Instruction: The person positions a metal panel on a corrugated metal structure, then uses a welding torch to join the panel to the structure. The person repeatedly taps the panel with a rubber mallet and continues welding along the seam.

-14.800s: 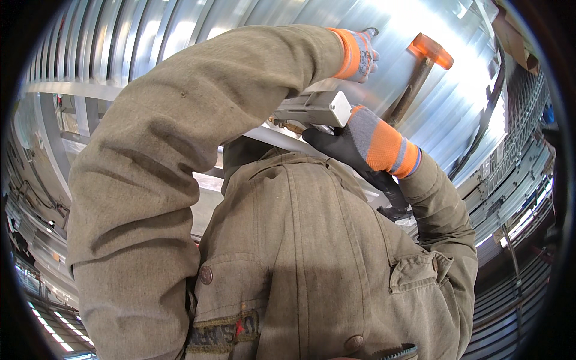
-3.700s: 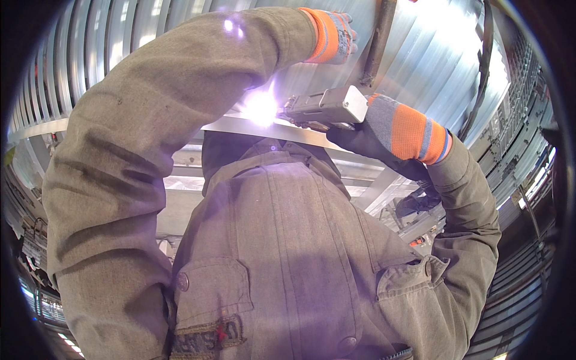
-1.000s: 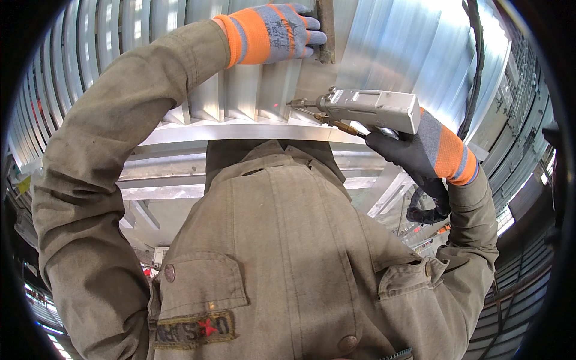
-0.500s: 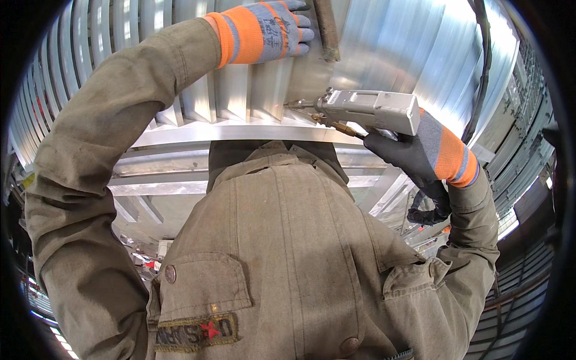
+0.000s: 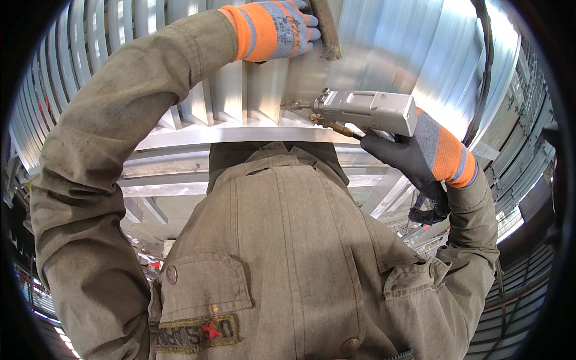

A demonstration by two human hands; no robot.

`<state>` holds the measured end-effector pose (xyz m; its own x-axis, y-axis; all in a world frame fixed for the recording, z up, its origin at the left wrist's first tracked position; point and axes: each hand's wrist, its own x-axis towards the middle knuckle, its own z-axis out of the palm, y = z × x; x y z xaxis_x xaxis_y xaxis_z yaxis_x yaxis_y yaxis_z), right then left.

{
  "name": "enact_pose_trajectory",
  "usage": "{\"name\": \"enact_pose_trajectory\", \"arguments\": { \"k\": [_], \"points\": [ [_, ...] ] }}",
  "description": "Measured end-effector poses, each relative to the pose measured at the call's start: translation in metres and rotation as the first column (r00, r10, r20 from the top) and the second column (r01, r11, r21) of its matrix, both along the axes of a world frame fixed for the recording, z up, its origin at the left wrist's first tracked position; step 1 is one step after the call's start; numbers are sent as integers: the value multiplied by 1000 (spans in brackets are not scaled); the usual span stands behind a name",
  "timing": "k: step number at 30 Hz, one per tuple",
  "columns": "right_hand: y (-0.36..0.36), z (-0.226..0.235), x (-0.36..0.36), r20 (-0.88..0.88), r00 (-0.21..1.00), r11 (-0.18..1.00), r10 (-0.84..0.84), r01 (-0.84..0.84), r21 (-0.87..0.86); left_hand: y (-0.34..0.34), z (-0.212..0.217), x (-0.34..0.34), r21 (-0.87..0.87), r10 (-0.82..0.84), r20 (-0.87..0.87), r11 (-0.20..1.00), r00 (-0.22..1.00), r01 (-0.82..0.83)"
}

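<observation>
My right hand [image 5: 399, 153], in a black, grey and orange glove, is wrapped round a boxy grey metal hand tool [image 5: 375, 110]. A narrow tip and a brass-coloured fitting stick out of the tool's left end. That tip meets the lower end of an upright shiny slat [image 5: 264, 93], just above a pale metal rail [image 5: 231, 133]. Up at the top of the head view, my left hand [image 5: 279, 29] has its gloved fingers curled over the metalwork, right beside a dark brown bar [image 5: 328, 30]. Whatever lies under those fingers is hidden.
Rows of metal slats [image 5: 78, 45] run along the left. At right a broad ribbed metal sheet [image 5: 414, 54] spreads out, with a dark cable [image 5: 485, 66] crossing its edge. Lower metal beams [image 5: 162, 167] pass beneath the rail.
My left hand has shifted right, bringing its fingertips up beside the brown bar. My right hand and the grey tool have drifted very slightly left.
</observation>
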<state>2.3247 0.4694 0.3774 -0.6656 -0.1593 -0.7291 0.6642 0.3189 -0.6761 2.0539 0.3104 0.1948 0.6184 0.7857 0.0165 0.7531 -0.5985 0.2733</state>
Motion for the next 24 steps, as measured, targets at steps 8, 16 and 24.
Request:
{"name": "enact_pose_trajectory", "arguments": {
  "k": [8, 16, 24],
  "points": [
    [1, 6, -9, 7, 999, 998, -45, 45, -38, 7, 9, 2, -53, -1, -10, 999, 1000, 0],
    [-17, -11, -36, -131, 981, 989, 145, -145, 11, 10, 10, 2, 3, -8, -45, 1000, 999, 8],
    [-31, -34, -55, -99, 969, 974, 225, -227, -19, 8, 3, 4, -16, 13, -7, 1000, 1000, -13]
  ]
}}
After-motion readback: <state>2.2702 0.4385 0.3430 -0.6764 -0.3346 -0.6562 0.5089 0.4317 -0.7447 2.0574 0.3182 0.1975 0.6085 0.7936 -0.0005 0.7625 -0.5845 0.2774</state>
